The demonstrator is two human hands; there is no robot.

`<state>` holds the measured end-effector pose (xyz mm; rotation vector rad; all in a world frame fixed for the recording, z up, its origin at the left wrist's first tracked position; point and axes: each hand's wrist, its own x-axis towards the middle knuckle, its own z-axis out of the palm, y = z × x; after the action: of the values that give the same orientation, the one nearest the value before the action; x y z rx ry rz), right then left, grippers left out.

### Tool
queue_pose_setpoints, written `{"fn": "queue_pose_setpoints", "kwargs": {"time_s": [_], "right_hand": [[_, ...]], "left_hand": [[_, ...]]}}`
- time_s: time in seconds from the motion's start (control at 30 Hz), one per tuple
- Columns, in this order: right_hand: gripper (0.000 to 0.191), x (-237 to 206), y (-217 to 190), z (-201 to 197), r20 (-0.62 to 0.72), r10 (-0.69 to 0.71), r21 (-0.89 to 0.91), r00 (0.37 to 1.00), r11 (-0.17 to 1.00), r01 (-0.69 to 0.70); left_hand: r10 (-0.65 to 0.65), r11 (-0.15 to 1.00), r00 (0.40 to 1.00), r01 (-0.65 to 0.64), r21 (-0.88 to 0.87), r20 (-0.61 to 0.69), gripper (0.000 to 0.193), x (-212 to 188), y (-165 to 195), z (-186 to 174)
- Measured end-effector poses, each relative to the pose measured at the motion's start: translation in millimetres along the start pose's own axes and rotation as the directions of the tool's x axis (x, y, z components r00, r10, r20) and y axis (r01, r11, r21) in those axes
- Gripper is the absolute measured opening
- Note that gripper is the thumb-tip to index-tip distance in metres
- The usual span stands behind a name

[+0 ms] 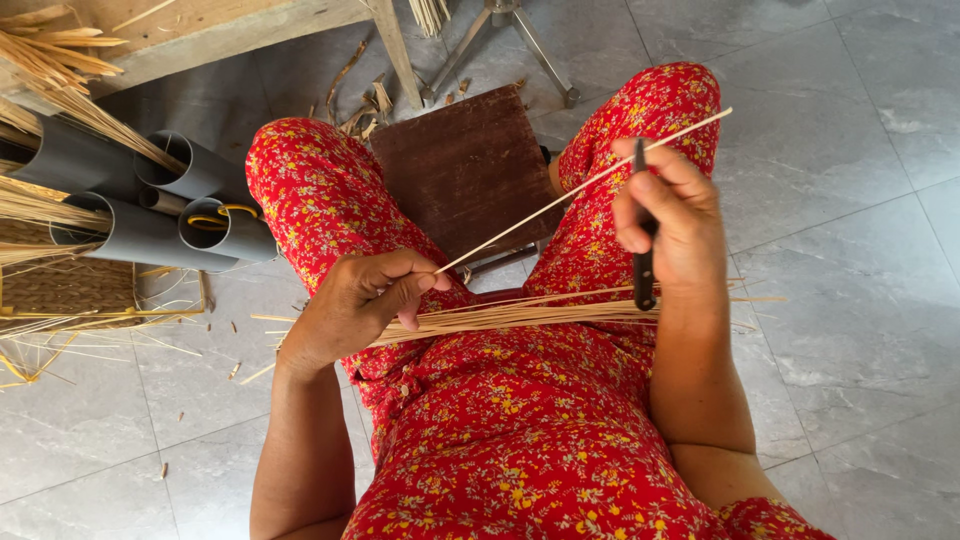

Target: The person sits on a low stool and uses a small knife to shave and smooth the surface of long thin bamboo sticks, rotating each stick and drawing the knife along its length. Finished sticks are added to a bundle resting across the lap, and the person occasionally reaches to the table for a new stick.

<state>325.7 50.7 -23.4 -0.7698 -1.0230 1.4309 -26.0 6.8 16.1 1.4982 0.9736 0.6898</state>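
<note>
One thin cane strip (pixel 585 183) stretched between two hands, a dark-handled knife (pixel 643 262) riding on it

The left hand (pixel 350 305) pinches the near end of the strip between thumb and forefinger, fingers closed tight on it; the right hand (pixel 672 215) is wrapped shut around the knife, thumb pressing the strip against the tool, and the far end pokes out past the knuckles; the strip looks feather-light, springy and smooth, likely to slip or snap if bent sharply, so a hold near each end seems the safe one; it slants above the lap, over a bundle of strips (pixel 520 316) lying across the red floral dress (pixel 520 430), too many to count; I count one knife, one worked strip, four grey pipes (pixel 205 170) at the left, one brown wooden board (pixel 465 165) between the knees.
</note>
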Motion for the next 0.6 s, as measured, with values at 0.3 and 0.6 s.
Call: {"fn": "queue_pose_setpoints", "kwargs": {"time_s": [0.3,0.6], "right_hand": [[0.028,0,-16,-52,-0.187,-0.12,0.05,0.975,0.99,0.131],[0.042,-15,-12,24,0.068,0.035,-0.141,0.997,0.99,-0.025]], "left_hand": [[-0.049,0.987,0.997,0.058,0.147,-0.065,0.015,-10,-6,-10],[-0.004,1.0,0.991,0.002,-0.014,-0.137,0.018,6,-4,2]]}}
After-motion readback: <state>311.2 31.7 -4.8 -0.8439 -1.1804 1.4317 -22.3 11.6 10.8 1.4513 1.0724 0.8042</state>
